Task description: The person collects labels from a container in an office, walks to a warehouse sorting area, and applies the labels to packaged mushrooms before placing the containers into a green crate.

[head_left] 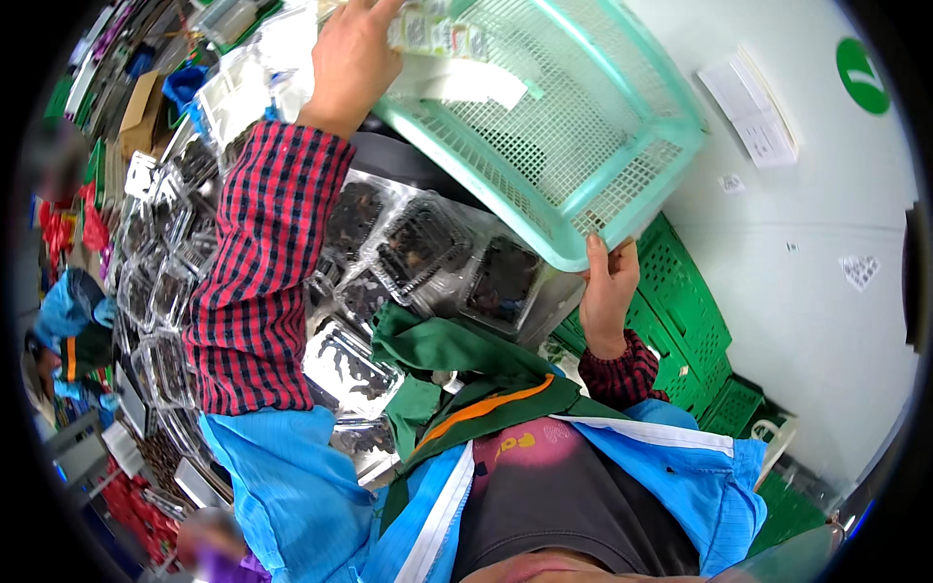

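So the basket [573, 107] is pale mint-green plastic, mesh floor and slotted sides, tilted up in front of the person above some clear plastic boxes [501, 282] with dark contents. The right hand [609, 296] has its fingers pinched on the near corner; the left hand [355, 73] is at the far-left side, fingertips cut off, so can't tell its grip. Small white-and-green printed labels [457, 39] show beside it, pretty blurry. Wall's got a round green sign [862, 76] with a white mark.
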